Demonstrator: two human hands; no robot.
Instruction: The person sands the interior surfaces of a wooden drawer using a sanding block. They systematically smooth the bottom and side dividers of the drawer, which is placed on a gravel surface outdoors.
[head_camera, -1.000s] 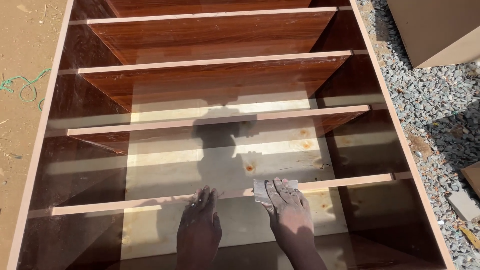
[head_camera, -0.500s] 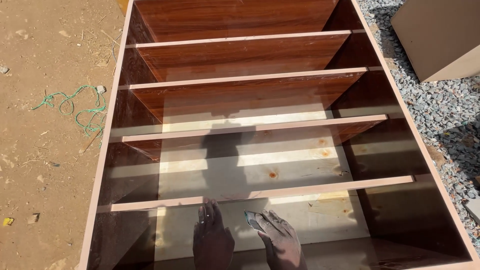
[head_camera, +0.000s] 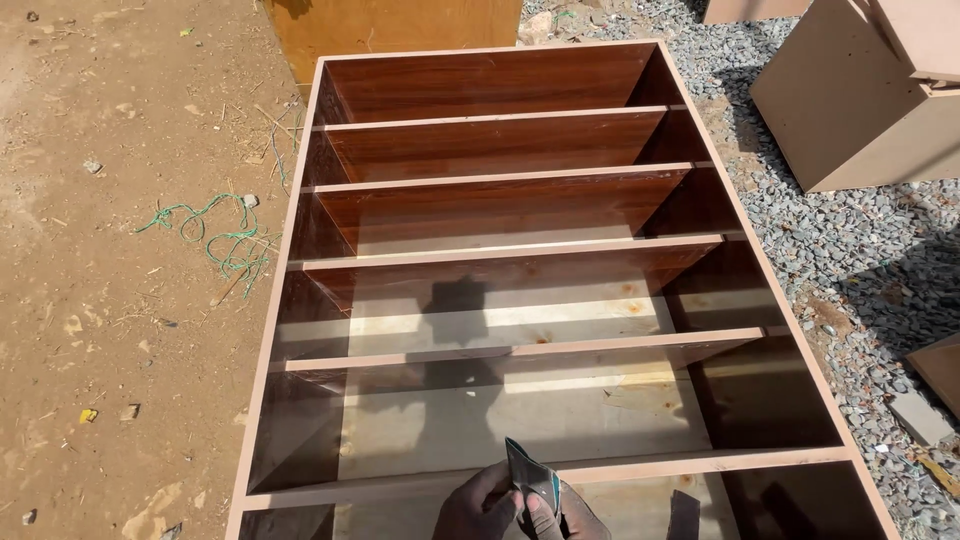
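Note:
A tall shelf cabinet (head_camera: 289, 268) of dark red-brown wood-grain board lies on its back on the ground, with several shelves across it and pale raw edges. At the bottom of the view, my left hand (head_camera: 478, 508) and my right hand (head_camera: 572, 522) meet just over the nearest shelf edge (head_camera: 700, 463). Both pinch a small folded piece of sandpaper (head_camera: 530, 474), which stands up between the fingers. Only the fingers and knuckles of both hands show; the rest is cut off by the frame.
Bare dirt with a tangle of green string (head_camera: 215, 235) lies left of the cabinet. Grey gravel (head_camera: 840, 240) lies to the right, with a beige box-like cabinet (head_camera: 850, 110) at the top right, board pieces (head_camera: 940, 365) at the right edge, and another wooden piece (head_camera: 400, 25) behind.
The view has pulled back, showing the whole cabinet. My hands left the shelf edge they rested on and came together, both now on the sandpaper that my right hand pressed flat before.

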